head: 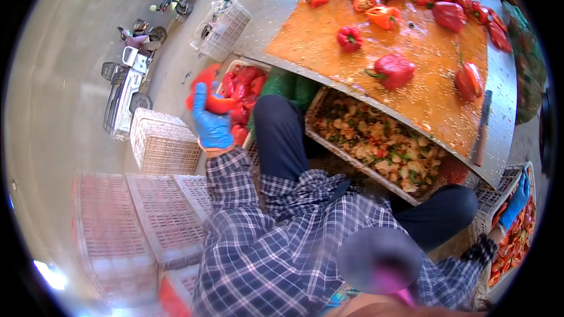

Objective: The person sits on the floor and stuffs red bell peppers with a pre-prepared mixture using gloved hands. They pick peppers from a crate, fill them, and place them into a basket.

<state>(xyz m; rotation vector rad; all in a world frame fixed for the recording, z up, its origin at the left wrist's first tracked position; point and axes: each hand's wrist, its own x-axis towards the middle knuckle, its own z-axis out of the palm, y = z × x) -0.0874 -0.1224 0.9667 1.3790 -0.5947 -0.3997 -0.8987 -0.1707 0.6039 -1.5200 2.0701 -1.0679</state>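
Note:
My left hand (213, 121), in a blue glove, grips a blurred, cut red bell pepper (221, 103). It is raised at the left, beside a crate of red peppers (241, 88). At the far right my blue-gloved right hand (516, 204) is over a crate of cut red pepper pieces (506, 246); whether its fingers hold anything is unclear. A knife with a wooden handle (481, 141) lies at the table's right edge. Whole and cut red peppers (392, 70) rest on the orange cutting board (317, 44), with pale seeds scattered about.
Below the table edge sits a crate of pepper cores and green stems (379, 141). Green mesh sacks (286, 86) stand by my knee. Stacked plastic crates (114, 224) are behind at left. Farther left are a white crate (165, 141) and parked vehicles (132, 83).

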